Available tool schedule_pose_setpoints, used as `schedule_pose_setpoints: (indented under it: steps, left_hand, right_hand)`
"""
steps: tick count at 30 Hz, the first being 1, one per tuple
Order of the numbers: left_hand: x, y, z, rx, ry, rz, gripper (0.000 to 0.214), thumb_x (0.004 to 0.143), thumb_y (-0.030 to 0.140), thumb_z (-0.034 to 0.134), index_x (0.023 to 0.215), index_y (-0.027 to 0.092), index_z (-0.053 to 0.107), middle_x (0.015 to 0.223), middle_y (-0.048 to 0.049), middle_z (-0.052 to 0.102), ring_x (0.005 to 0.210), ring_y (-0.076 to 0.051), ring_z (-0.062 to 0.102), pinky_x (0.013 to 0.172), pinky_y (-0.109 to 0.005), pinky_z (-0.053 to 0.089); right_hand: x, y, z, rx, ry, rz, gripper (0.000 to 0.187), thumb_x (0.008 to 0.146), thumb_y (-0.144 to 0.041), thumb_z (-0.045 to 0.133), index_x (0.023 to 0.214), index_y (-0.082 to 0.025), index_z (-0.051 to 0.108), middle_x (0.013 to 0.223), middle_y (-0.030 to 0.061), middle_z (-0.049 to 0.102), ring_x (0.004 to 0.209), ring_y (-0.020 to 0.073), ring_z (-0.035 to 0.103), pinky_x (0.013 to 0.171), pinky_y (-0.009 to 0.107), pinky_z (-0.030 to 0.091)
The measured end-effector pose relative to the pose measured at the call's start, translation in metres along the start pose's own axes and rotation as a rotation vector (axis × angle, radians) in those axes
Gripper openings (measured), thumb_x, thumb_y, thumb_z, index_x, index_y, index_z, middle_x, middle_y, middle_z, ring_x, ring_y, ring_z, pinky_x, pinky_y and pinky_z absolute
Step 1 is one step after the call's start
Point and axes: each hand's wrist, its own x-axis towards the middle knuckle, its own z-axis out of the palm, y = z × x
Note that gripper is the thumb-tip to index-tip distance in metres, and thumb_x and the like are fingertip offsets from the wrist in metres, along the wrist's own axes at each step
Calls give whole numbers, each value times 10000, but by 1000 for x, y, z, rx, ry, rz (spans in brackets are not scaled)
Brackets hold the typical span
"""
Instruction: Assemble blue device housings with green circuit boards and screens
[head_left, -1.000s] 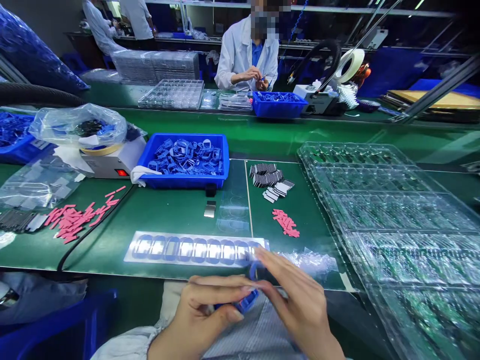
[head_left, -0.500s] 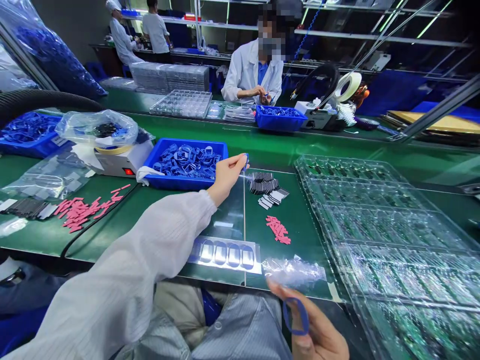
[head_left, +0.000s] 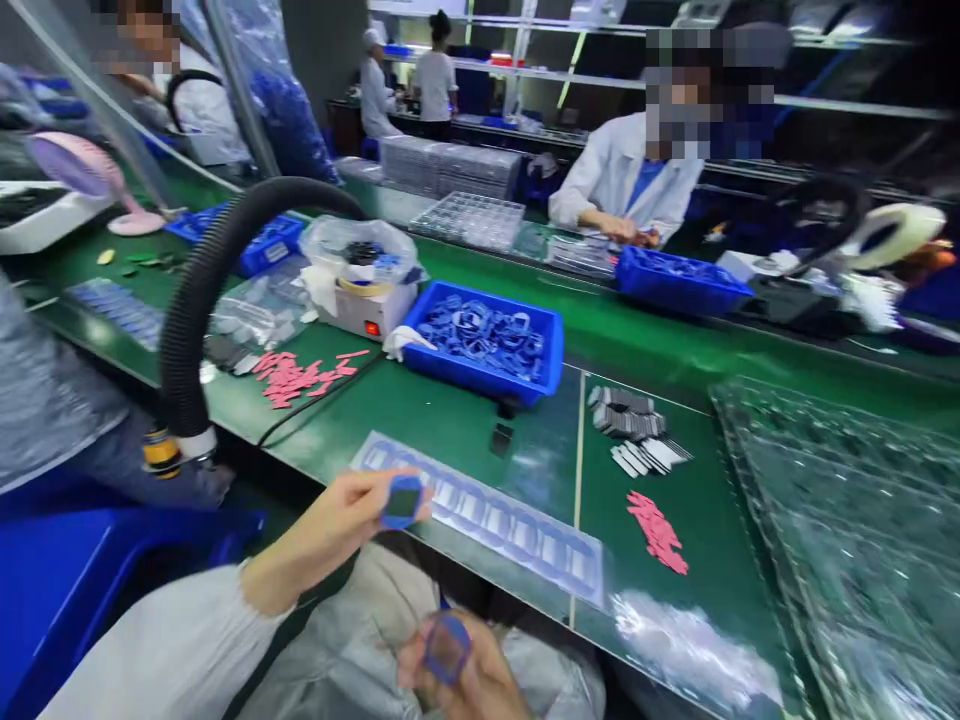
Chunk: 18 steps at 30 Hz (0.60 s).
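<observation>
Left hand (head_left: 341,525) is pinching a small blue frame (head_left: 403,502) between thumb and fingertips, just over the near edge of the tabletop (head_left: 420,400). Right hand (head_left: 469,685) is gripping a second blue frame (head_left: 448,648), fingers closed, low over the lap. Blue bin (head_left: 480,378) of similar parts is sitting further back.

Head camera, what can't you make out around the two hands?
Right hand: head view, cut off by the bottom edge and blurred.
Blue ring it holds: head view, motion blur hides its detail.
Clear trays: head view, blur and glare hide their contents.
Blue bin: head view, parts too small to count.
</observation>
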Motion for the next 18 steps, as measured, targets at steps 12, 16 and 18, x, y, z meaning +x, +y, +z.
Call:
schedule_pose_setpoints:
  steps: [12, 16, 18]
  left_hand:
    - [-143, -29, -189, -565, 812, 194, 339, 852, -21, 458, 903, 167, 736, 902, -94, 782, 781, -200, 743, 746, -312, 608]
    - [-131, -17, -213, -574, 828, 219, 349, 895, 9, 394, 996, 160, 692, 855, -82, 785, 774, -179, 744, 747, -284, 603]
    - [-114, -13, -220, -569, 797, 203, 336, 915, 34, 385, 1072, 147, 660, 861, -88, 783, 790, -172, 742, 774, -275, 592]
  right_hand:
    - [210, 152, 117, 99, -212, 454, 310, 910, -405, 536, 1031, -132, 618, 1053, 64, 665, 951, 179, 641, 860, 394, 496]
    - [209, 167, 121, 68, -230, 518, 333, 918, -428, 511, 1025, -130, 614, 1010, 60, 663, 937, 181, 639, 853, 399, 499]
    - [204, 169, 110, 47, -203, 528, 331, 918, -427, 512, 1027, -131, 611, 1002, 57, 661, 919, 176, 640, 838, 391, 505]
